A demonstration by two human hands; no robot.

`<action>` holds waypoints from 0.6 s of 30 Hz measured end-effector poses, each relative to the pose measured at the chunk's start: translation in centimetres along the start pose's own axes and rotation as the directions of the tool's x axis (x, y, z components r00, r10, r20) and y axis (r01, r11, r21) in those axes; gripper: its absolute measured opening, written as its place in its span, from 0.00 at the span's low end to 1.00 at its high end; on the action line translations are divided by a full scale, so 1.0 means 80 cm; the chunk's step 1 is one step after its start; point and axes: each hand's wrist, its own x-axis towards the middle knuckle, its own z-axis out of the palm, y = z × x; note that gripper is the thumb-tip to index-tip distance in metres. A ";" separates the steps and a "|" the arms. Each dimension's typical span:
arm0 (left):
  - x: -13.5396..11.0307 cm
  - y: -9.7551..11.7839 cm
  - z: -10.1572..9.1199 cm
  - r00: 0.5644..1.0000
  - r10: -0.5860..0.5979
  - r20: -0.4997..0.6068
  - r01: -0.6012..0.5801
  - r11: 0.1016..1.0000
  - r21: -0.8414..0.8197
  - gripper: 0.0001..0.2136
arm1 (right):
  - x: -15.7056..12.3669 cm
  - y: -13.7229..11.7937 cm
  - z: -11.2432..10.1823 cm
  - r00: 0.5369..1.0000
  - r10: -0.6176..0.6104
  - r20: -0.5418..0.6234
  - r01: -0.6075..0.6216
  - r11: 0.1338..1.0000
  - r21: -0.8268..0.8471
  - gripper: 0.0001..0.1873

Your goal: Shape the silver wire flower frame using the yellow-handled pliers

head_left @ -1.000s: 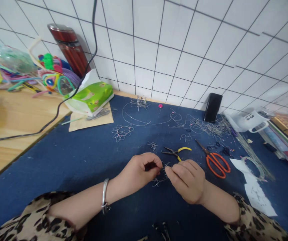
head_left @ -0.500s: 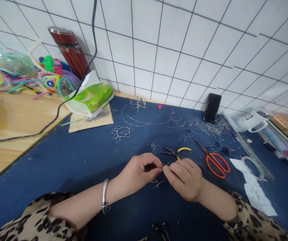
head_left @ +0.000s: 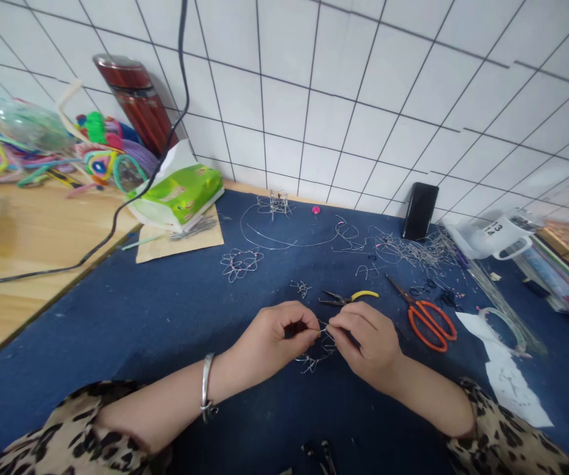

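Pinching a thin wire piece (head_left: 317, 353) between them, left hand (head_left: 274, 340) and right hand (head_left: 366, 343) stay closed.

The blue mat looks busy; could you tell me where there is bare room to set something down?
The blue mat is bare between the wire flower and the left hand. It is crowded on the right, around the orange scissors, yellow pliers and wire pile.

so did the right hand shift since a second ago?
Yes. The right hand edged left and up toward the yellow-handled pliers, still pinching the wire piece with the left hand.
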 end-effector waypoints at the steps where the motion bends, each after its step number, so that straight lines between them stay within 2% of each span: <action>1: 0.000 0.000 0.000 1.000 -0.003 0.003 0.003 1.000 -0.002 0.05 | 0.000 0.000 0.000 1.000 -0.006 -0.001 0.006 1.000 0.000 0.06; 10: 0.001 0.001 0.001 1.000 0.000 0.025 0.000 1.000 -0.026 0.05 | -0.008 0.004 0.003 0.994 -0.105 -0.033 0.103 0.993 -0.060 0.10; 18: 0.000 0.003 0.001 0.999 -0.006 0.046 0.006 1.000 -0.018 0.05 | -0.010 0.007 0.001 0.987 -0.162 -0.006 0.161 0.982 -0.094 0.14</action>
